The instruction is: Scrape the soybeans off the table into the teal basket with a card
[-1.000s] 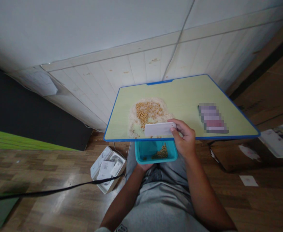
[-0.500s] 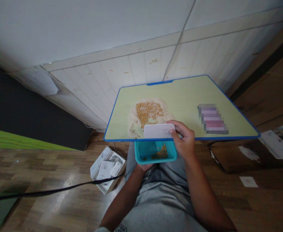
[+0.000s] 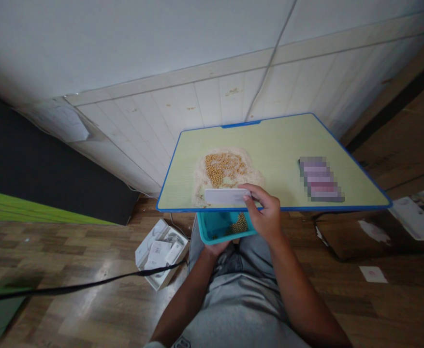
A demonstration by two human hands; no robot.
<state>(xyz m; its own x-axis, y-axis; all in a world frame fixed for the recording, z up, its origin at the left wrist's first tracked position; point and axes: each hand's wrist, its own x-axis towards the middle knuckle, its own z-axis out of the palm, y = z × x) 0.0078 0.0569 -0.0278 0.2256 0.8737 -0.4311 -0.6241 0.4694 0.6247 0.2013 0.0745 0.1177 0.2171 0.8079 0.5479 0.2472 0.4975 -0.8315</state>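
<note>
My right hand [image 3: 264, 210] grips one end of a flat white card-like piece [image 3: 226, 195], held upright on its long edge near the table's front edge. Behind it, golden beads [image 3: 215, 174] lie amid a ring of pale, rice-like grains [image 3: 250, 166] on the light green table [image 3: 280, 145]. Below the front edge, a turquoise tray [image 3: 206, 234] holds more golden beads, gathered toward its right. My left hand [image 3: 217, 247] supports the tray from underneath; most of its fingers are hidden.
A blurred-out phone-like object [image 3: 320, 179] lies on the table's right part. On the floor at left stands an open white box [image 3: 161, 256] with papers and a cable. A black strap [image 3: 88, 285] crosses the lower left. A cardboard box [image 3: 357, 237] is at right.
My right hand has moved left with the white piece, which now stands further left along the front edge. The tray has shifted slightly left and up with my left hand.
</note>
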